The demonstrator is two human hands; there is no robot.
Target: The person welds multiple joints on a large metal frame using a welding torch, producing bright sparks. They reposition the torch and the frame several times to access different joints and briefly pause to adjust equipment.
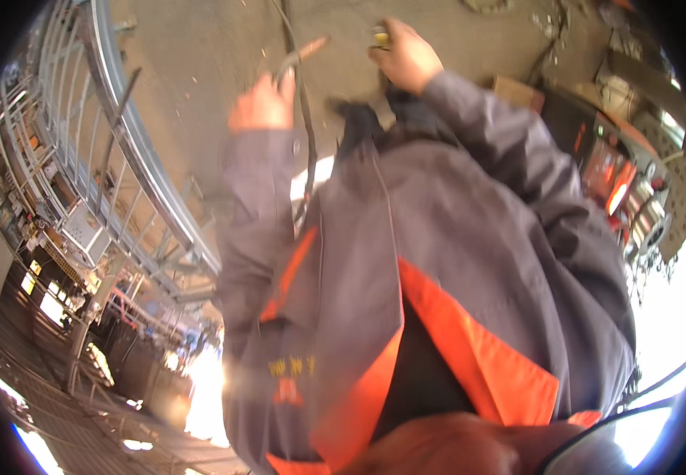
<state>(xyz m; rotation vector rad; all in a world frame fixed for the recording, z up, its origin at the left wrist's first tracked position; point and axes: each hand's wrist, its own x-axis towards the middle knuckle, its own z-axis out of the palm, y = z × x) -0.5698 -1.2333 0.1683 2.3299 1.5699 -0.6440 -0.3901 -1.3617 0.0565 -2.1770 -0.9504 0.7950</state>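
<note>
Head view showed the left hand (264,104) at eleven o'clock, its fingers wrapped round a copper-tipped torch (309,50); at twelve, the right hand (410,59) gripped a small yellow-and-dark object (381,36), blurred. A dark cable (305,107) passed behind the torch; a foot catching it might have tripped the wearer.

Room between left hand (262,104) and right hand (411,60); metal railing (112,83) bars far left
</note>
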